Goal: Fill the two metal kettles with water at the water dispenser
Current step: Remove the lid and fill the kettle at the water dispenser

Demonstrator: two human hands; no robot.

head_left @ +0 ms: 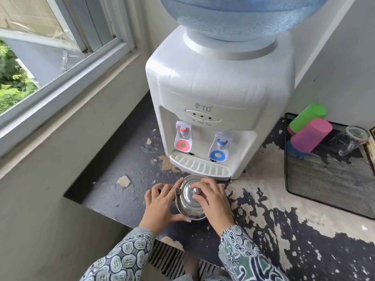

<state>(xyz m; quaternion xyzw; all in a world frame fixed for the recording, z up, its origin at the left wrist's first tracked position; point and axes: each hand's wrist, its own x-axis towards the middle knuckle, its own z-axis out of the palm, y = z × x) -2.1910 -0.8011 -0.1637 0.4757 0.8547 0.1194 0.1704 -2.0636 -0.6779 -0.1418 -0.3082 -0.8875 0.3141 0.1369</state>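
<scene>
A worn dark counter [125,175] fills the lower half of the frame, its coating flaked away in pale ragged patches, most heavily toward the lower right. At the upper left a grey-framed window [67,47] opens onto green foliage.

In the upper centre stands the white plastic water dispenser [219,82], boxy with rounded corners, topped by an inverted translucent blue water bottle [239,15] whose surface is beaded with droplets. Its front recess carries a red tap [183,136] on the left and a blue tap [220,146] on the right, above a slotted white drip tray [199,165].

At the right edge a black wire-mesh tray [328,179] lies flat on the counter. In it rest a green plastic cup [307,117] and a pink plastic cup [311,134], both tipped on their sides and touching, the pink one over a blue cup [294,148]; a clear glass mug [352,139] lies beside them.

The kettle [190,201], round, polished and mirror-bright metal, sits on the counter at lower centre, just in front of the drip tray, under neither tap. Its domed lid is on, with a small knob [196,190].

The left hand [162,203] cups the kettle's left side, fingers spread against the body. The right hand [215,197] lies curled over the lid, fingertips at the knob. Both sleeves [121,256] are patterned cloth.
</scene>
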